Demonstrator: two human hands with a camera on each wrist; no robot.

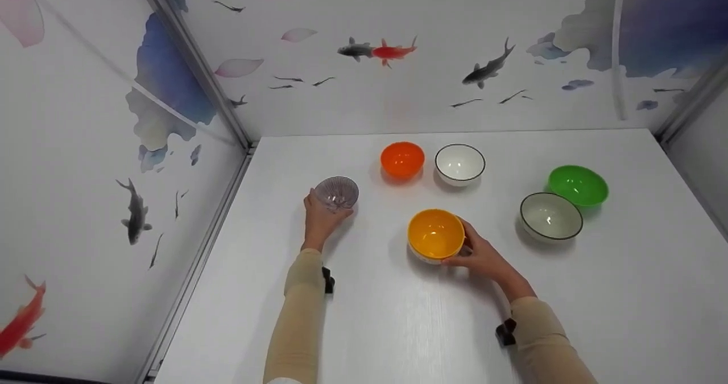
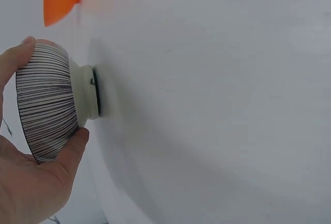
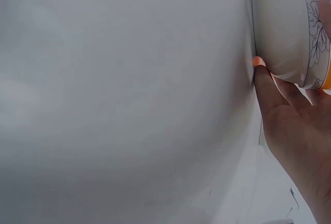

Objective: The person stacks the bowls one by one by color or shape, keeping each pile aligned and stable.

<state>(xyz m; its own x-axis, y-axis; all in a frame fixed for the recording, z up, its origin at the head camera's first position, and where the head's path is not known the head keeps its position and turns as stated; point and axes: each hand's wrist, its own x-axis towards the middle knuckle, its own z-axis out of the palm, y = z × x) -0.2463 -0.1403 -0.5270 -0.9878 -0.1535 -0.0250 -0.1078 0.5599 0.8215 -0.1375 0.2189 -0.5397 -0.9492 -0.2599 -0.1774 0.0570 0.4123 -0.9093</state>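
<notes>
My left hand (image 1: 322, 219) grips a small footed bowl with fine dark stripes (image 1: 336, 193), thumb on one side and fingers on the other. In the left wrist view the striped bowl (image 2: 49, 100) has a plain pale foot close to the tabletop. Nearer the middle, my right hand (image 1: 483, 256) holds a bowl with a yellow inside (image 1: 436, 234) by its right side. From the right wrist view, this bowl (image 3: 282, 27) is white outside with a leaf-patterned band, and fingers reach under its lower side.
Behind are an orange bowl (image 1: 402, 160) and a white bowl with a dark rim (image 1: 460, 165). At the right, a green bowl (image 1: 578, 186) stands close behind a dark-rimmed greyish bowl (image 1: 550, 217). Printed panels wall the white table (image 1: 387, 327) at the back and left.
</notes>
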